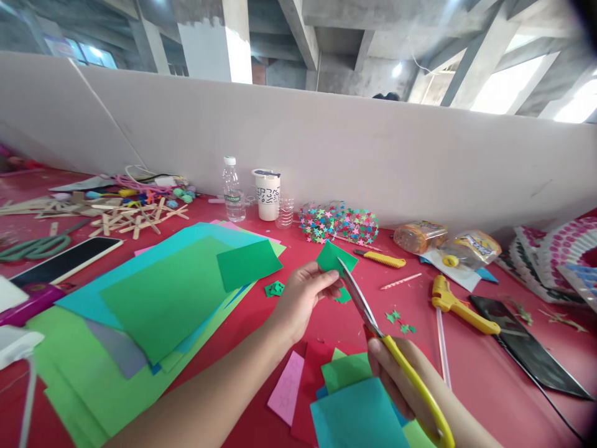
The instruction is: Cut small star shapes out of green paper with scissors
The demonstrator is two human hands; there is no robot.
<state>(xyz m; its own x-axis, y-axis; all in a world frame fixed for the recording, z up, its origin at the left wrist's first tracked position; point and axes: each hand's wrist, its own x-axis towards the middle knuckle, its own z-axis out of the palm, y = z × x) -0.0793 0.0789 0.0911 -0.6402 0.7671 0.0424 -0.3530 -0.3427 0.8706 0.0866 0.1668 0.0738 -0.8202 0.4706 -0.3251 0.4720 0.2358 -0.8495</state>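
Observation:
Between the thumb and fingers of my left hand (310, 289) is a small piece of green paper (332, 254), held up over the table. My right hand (396, 373) is closed round the yellow handles of a pair of scissors (360, 297). The blades point up and left, and their tips lie against the green piece. Whether they are cutting into it I cannot tell. Below my left hand lies another green scrap (344, 295). Small green paper stars (400, 322) are to the right of the blades, and a little heap of green cut pieces (274, 289) sits left of my wrist.
Stacked coloured sheets (172, 292) cover the left. Smaller paper pieces (359, 414) lie in front of me. A yellow utility knife (381, 257), a glue gun (459, 305) and a black tablet-like slab (532, 345) are at right. A water bottle (233, 193) and cup (267, 196) stand near the partition.

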